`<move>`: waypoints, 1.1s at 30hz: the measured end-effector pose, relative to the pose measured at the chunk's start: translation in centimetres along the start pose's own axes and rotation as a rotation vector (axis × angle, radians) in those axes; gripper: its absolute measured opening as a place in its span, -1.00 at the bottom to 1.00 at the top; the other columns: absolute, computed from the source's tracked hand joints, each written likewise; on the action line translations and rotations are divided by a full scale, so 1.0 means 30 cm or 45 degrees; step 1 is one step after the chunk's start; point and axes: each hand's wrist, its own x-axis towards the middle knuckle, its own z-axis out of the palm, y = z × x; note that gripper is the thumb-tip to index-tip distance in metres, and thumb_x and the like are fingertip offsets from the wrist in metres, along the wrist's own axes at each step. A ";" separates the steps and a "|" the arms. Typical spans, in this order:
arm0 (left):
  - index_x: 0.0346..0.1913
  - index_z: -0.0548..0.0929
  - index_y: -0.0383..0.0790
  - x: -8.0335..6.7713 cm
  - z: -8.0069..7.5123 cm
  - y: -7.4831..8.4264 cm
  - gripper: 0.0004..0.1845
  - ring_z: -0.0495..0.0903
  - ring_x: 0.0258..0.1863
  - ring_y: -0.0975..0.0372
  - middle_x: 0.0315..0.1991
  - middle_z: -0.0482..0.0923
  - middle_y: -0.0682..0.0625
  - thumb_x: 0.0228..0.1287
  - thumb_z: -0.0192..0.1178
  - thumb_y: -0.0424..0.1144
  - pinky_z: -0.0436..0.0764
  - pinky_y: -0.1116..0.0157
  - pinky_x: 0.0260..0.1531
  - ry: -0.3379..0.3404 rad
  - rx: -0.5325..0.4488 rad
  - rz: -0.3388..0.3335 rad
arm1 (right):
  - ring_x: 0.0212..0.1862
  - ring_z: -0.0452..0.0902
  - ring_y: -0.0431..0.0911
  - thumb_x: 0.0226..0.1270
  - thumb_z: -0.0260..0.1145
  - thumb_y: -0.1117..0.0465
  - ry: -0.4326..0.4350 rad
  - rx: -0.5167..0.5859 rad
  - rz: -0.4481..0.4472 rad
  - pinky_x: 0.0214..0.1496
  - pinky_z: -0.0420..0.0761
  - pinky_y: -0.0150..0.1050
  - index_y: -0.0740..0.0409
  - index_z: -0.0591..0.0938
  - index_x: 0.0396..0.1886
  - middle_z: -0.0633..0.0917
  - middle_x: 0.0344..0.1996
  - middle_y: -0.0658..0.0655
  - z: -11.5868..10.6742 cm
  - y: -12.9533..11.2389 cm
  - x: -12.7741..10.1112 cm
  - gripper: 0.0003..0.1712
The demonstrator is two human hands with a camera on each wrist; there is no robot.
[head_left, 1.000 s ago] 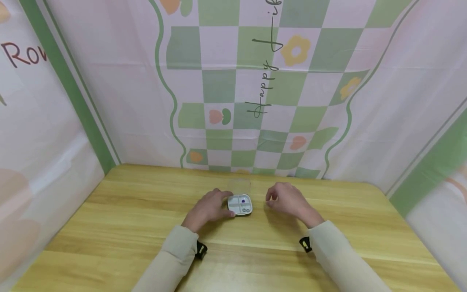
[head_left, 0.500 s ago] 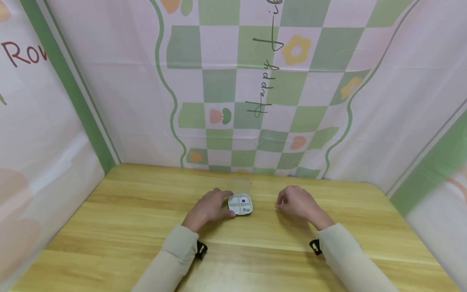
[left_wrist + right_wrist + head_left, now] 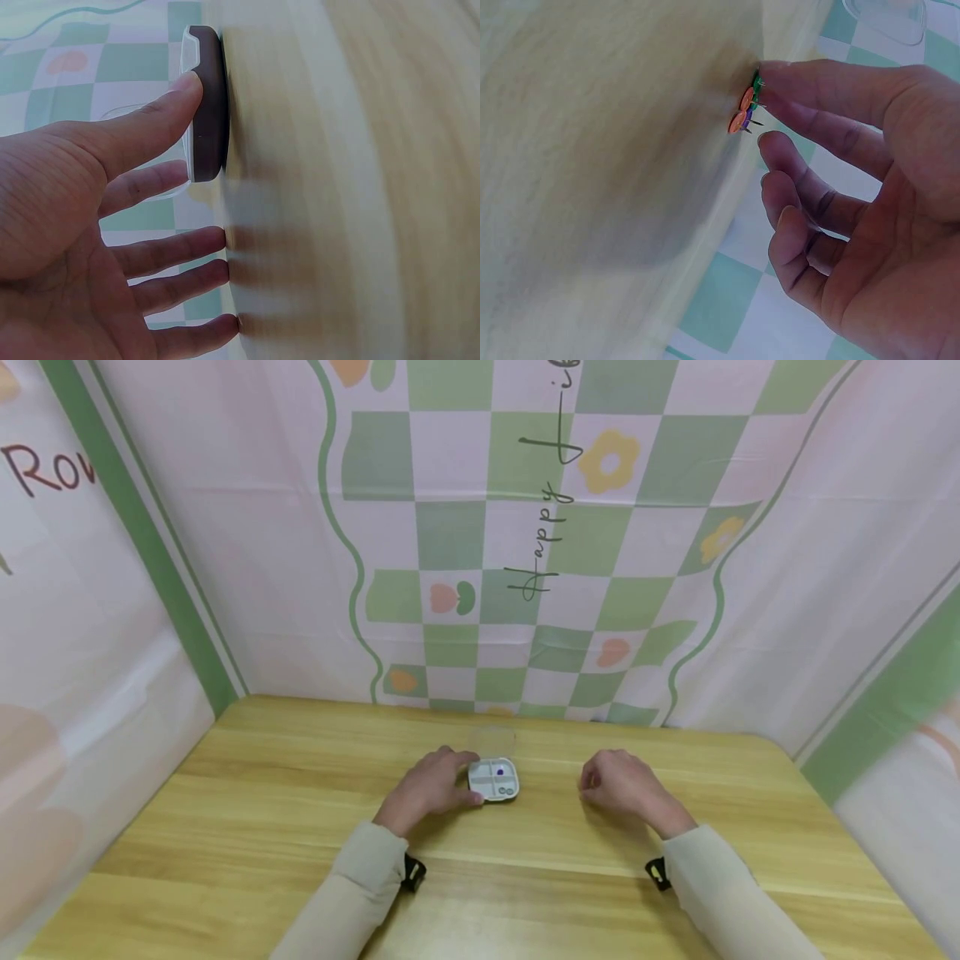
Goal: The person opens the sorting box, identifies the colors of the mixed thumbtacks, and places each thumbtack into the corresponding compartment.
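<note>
Your left hand (image 3: 429,787) grips the four-compartment case (image 3: 481,774) from 9 o'clock, thumb at its 7, forefinger at its 11, other fingers spread to the counter (image 3: 300,827). It sits at your 12, clear lid (image 3: 492,741) open beyond it, a purple piece (image 3: 500,772) in its 1 o'clock compartment, two round pieces (image 3: 503,791) at 5. At the case's 3 o'clock your right hand (image 3: 618,783) is half curled, fingertips by green, orange and purple thumbtacks (image 3: 737,122); whether it pinches any, I cannot tell.

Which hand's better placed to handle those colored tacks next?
Probably the right hand: its fingers are right at the tacks. The left hand grips the compartment box, so using it would likely mean letting go first.
</note>
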 end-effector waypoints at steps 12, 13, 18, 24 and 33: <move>0.43 0.48 -0.14 0.003 0.002 -0.001 -0.28 0.52 0.03 0.05 0.15 0.53 -0.17 0.25 0.45 -0.02 0.53 0.01 0.07 -0.003 0.018 0.002 | -0.35 0.52 -0.13 0.15 0.50 0.34 0.023 0.010 -0.015 -0.18 0.58 -0.02 -0.01 0.76 -0.49 0.67 -0.47 -0.09 -0.002 -0.006 0.001 -0.85; 0.43 0.48 -0.14 0.003 0.002 0.000 -0.28 0.52 0.03 0.04 0.14 0.53 -0.17 0.26 0.45 -0.02 0.53 0.01 0.07 -0.003 0.023 0.004 | -0.36 0.51 -0.14 0.15 0.49 0.35 0.028 0.012 -0.023 -0.18 0.58 -0.02 -0.01 0.76 -0.49 0.66 -0.48 -0.09 -0.003 -0.009 0.003 -0.85; 0.43 0.48 -0.14 0.002 0.006 0.006 -0.28 0.51 0.05 0.02 0.16 0.52 -0.18 0.26 0.43 0.00 0.53 0.01 0.07 -0.003 0.053 0.012 | -0.38 0.47 -0.14 0.14 0.41 0.38 0.061 0.025 -0.052 -0.23 0.55 -0.08 0.00 0.78 -0.49 0.66 -0.48 -0.09 -0.006 -0.042 0.016 -0.83; 0.43 0.48 -0.14 0.001 0.011 0.016 -0.28 0.51 0.06 -0.02 0.18 0.51 -0.22 0.26 0.43 0.01 0.53 -0.01 0.06 0.000 0.052 0.017 | -0.38 0.47 -0.13 0.14 0.41 0.36 0.090 0.046 -0.065 -0.26 0.50 -0.11 0.03 0.79 -0.45 0.65 -0.47 -0.06 -0.004 -0.097 0.043 -0.86; 0.42 0.49 -0.17 0.006 0.014 0.020 -0.28 0.51 0.01 0.00 0.15 0.53 -0.22 0.26 0.44 0.02 0.54 0.03 0.00 0.020 0.078 0.026 | -0.38 0.50 -0.13 0.16 0.48 0.31 0.142 0.095 -0.137 -0.25 0.52 -0.12 0.09 0.79 -0.43 0.63 -0.50 -0.05 0.026 -0.209 0.092 -0.96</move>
